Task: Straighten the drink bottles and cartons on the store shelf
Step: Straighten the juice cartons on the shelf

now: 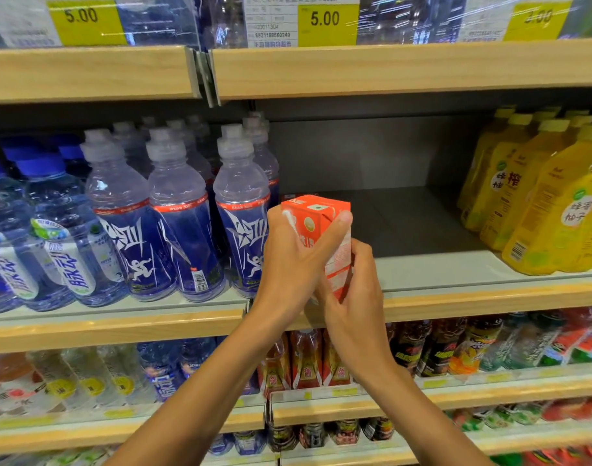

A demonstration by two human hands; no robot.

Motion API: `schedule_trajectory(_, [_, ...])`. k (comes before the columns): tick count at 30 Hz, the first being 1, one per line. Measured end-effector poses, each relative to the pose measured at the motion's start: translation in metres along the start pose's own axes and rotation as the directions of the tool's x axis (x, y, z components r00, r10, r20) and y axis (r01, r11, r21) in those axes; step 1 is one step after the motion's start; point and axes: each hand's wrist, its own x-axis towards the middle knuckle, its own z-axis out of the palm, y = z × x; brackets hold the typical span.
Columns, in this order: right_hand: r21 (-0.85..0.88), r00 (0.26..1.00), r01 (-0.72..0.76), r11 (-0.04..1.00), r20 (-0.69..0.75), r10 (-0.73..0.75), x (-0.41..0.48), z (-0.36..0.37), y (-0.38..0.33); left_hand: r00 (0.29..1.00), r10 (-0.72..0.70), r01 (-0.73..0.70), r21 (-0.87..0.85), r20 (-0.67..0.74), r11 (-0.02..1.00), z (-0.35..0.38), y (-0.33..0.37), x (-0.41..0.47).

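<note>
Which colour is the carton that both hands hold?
The carton is orange-red with white parts, clearest in the head view.

Yellow price tag (pixel 326 23), 5.00, top centre, beside white barcode label (pixel 271 26). Second 5.00 tag (pixel 82 21) top left. Third tag (pixel 536 20) top right, figure blurred. Grey back panel (pixel 355 153) mid-view.

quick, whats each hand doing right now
left hand: grips the orange carton
right hand: grips the same carton, lower down
</note>
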Motion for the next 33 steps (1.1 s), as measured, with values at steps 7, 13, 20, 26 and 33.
schedule_trajectory(7, [0.28,0.938,-0.306,0.91,0.252,0.237,0.017,-0.027,-0.003,0.959,0.001,0.041,-0.142,0.284,0.989,-0.02,-0.002,0.015])
schedule_trajectory(13, [0.293,0.839,-0.506,0.811,0.386,0.384,0.022,-0.025,-0.008,0.933,0.01,0.041,-0.135,0.359,0.99,-0.018,-0.006,0.023])
schedule_trajectory(20, [0.357,0.906,-0.424,0.833,0.186,0.381,0.021,-0.015,0.001,0.975,0.159,-0.161,0.005,0.153,0.987,-0.009,-0.005,0.009])
schedule_trajectory(26, [0.266,0.948,-0.308,0.914,0.006,0.318,0.016,-0.003,0.002,0.989,0.147,-0.146,-0.078,0.013,0.986,0.012,-0.008,0.002])
schedule_trajectory(33, [0.07,0.957,-0.248,0.966,0.17,0.233,0.022,-0.03,-0.001,0.967,0.122,-0.074,-0.21,0.223,0.975,-0.005,-0.008,0.018])
